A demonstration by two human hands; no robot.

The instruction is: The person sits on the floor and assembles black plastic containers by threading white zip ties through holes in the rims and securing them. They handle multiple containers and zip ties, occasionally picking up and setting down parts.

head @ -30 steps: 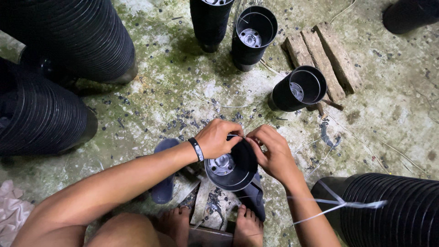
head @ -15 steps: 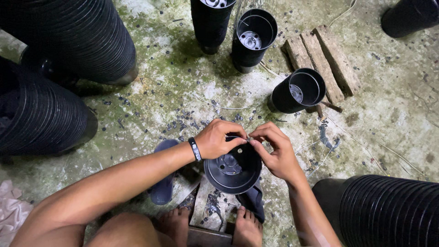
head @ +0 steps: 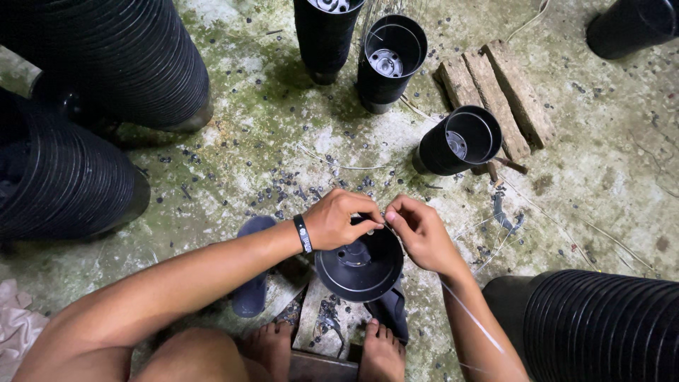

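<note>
Both grips pinched at black pot (head: 358, 272) rim, left hand (head: 338, 219), right hand (head: 419, 232), fingertips meeting

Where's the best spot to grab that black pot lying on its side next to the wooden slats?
Probably the rim of the tipped black pot, coming in from the near right. Its open mouth tilts up toward the camera there, so fingers could hook over the rim's edge; the wooden slats crowd its far side.
</note>
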